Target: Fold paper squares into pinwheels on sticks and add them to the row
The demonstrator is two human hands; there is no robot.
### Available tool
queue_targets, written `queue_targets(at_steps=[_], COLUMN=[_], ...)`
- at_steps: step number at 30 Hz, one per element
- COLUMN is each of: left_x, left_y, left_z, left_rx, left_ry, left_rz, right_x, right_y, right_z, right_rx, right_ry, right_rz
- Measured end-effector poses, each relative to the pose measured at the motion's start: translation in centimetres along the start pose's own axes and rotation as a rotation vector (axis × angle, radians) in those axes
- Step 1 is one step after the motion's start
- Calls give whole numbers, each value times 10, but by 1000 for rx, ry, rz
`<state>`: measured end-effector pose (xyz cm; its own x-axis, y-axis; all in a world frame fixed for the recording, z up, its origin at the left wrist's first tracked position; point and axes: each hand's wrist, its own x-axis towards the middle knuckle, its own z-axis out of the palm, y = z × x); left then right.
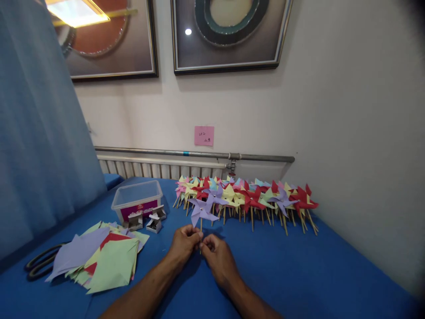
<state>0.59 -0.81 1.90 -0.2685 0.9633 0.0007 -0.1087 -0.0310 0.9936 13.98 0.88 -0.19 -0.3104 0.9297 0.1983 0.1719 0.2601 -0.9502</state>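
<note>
A purple paper pinwheel (201, 211) stands upright on its thin wooden stick in front of me. My left hand (186, 242) pinches the stick just below the paper blades. Lower down, the fingers of my right hand (216, 256) close around the same stick near its bottom end. Right behind it, a long row of finished-looking pinwheels (253, 199) in red, yellow, purple, green, pink and blue lies on the blue-covered table (265, 261). A dark pin head shows at the middle of the purple blades.
On the left lie loose coloured paper sheets (114, 261) partly over black-handled scissors (43, 262). Small open boxes (154, 223) stand beside a clear plastic tub (137, 199). A blue curtain (43, 124) hangs at left; a radiator (159, 167) and pipe run along the wall.
</note>
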Motion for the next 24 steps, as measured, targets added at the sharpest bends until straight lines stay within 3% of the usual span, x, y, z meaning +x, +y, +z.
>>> queue_targets(at_steps=[5,12,14,24], left_x=[2,10,12,11], left_y=[-3,-17,-22,-22], left_z=[-3,-12,-13,-14], left_rx=[122,324,343,415], left_ry=[-6,-34,-53,-107], left_rz=[-12,67,69,42], right_x=[9,36,38,47], right_y=[-4,12,20,12], right_z=[-12,-111,-129,-122], right_rx=[-189,-578,-639,-816], right_ry=[50,253,284,319], right_rz=[4,67,88,221])
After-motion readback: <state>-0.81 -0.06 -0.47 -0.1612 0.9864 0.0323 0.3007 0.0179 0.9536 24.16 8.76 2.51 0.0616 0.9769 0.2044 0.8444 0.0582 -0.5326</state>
